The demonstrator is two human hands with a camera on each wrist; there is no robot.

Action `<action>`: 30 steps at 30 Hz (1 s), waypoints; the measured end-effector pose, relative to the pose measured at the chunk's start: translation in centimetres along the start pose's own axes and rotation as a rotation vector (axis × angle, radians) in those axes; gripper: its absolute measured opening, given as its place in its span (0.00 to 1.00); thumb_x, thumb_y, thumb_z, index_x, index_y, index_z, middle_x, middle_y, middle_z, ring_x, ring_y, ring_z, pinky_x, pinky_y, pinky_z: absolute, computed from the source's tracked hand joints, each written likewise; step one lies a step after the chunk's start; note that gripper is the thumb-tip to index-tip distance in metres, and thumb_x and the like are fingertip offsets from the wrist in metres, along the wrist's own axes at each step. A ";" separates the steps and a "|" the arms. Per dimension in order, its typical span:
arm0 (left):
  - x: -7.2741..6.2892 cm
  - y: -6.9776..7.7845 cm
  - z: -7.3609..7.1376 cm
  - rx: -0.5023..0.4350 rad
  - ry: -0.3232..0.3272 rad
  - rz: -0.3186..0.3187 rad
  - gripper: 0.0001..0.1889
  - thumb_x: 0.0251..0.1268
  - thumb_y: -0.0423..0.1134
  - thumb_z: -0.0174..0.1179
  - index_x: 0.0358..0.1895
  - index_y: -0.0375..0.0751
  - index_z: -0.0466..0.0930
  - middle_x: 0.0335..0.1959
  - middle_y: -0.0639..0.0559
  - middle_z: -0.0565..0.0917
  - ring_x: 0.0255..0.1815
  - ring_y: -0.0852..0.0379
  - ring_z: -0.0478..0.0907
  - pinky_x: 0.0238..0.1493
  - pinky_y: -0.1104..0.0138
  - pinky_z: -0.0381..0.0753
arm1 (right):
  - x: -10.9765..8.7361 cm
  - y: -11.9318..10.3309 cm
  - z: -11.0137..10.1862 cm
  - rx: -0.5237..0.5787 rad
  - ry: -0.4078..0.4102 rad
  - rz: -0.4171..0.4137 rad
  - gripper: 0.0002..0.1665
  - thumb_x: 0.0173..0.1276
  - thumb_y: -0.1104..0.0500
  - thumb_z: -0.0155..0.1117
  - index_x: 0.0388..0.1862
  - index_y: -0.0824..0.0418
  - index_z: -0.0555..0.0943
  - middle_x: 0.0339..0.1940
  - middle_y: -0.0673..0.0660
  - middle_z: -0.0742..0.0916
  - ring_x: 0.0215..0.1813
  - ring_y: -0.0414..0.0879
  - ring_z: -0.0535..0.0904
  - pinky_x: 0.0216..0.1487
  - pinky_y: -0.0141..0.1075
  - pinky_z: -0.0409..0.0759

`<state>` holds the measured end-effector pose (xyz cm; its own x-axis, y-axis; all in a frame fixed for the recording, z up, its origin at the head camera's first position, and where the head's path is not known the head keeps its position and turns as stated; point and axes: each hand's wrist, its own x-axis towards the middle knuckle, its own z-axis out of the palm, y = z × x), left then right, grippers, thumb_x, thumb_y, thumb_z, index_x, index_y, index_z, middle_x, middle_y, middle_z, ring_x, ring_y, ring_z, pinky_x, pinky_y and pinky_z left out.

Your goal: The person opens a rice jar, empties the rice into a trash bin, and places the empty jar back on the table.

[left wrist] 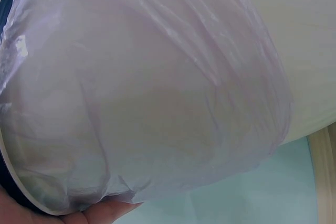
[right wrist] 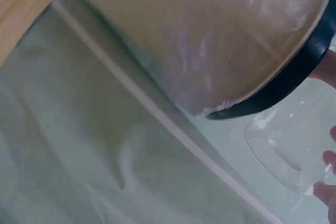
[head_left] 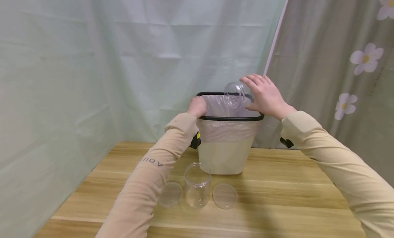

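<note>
A cream trash bin with a black rim and a thin, pale liner bag folded over it stands on the table. My left hand grips the bin's left rim; in the left wrist view its fingers show at the rim's edge, against the bag. Over the opening, my right hand holds a clear plastic jar, tilted on its side. Fingertips touch the jar's wall in the right wrist view. Part of the left hand is hidden by the rim and bag.
A second clear jar stands upright and uncovered in front of the bin. On either side of it lie clear round lids, the left lid beside my left sleeve and the right lid. Curtains hang behind the wooden table.
</note>
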<state>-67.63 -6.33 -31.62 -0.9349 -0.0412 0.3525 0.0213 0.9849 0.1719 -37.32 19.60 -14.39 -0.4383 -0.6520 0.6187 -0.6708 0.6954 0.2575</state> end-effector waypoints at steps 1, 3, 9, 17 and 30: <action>0.9 -0.3 0.8 0.005 0.002 0.000 0.16 0.59 0.41 0.47 0.46 0.35 0.73 0.39 0.40 0.73 0.35 0.44 0.73 0.22 0.55 0.73 | 0.0 -0.1 -0.1 0.023 -0.008 0.029 0.54 0.35 0.57 0.79 0.63 0.62 0.63 0.58 0.64 0.70 0.61 0.60 0.60 0.61 0.52 0.49; 1.8 -0.6 1.8 0.008 0.005 0.008 0.15 0.59 0.41 0.47 0.45 0.36 0.73 0.39 0.40 0.73 0.35 0.44 0.73 0.23 0.55 0.73 | 0.1 -0.2 -0.2 0.076 -0.029 0.096 0.55 0.37 0.56 0.79 0.64 0.61 0.62 0.60 0.63 0.69 0.62 0.59 0.60 0.60 0.52 0.53; -0.5 -0.2 -0.2 0.004 0.020 0.024 0.14 0.58 0.39 0.45 0.43 0.36 0.74 0.38 0.40 0.74 0.35 0.44 0.74 0.26 0.54 0.74 | 0.3 -0.6 -0.8 0.258 -0.080 0.301 0.58 0.42 0.52 0.77 0.69 0.58 0.55 0.66 0.59 0.64 0.63 0.57 0.61 0.55 0.53 0.61; -0.9 0.1 -0.9 0.017 0.013 0.026 0.16 0.60 0.40 0.45 0.46 0.35 0.74 0.40 0.40 0.74 0.36 0.44 0.74 0.27 0.54 0.74 | 0.6 -0.9 -1.5 0.446 -0.072 0.489 0.60 0.40 0.47 0.77 0.69 0.54 0.54 0.64 0.62 0.67 0.62 0.57 0.62 0.56 0.52 0.60; 1.5 -0.3 1.7 0.048 0.003 0.031 0.15 0.58 0.41 0.48 0.45 0.36 0.74 0.40 0.39 0.74 0.36 0.41 0.73 0.24 0.51 0.73 | 0.5 -1.2 -1.6 0.639 -0.071 0.607 0.56 0.40 0.44 0.77 0.66 0.53 0.58 0.61 0.58 0.70 0.61 0.53 0.64 0.54 0.51 0.62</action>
<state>-69.59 -6.38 -32.69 -0.9329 -0.0114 0.3601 0.0329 0.9926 0.1166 -35.83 18.94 -13.19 -0.8495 -0.2571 0.4608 -0.5070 0.6398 -0.5776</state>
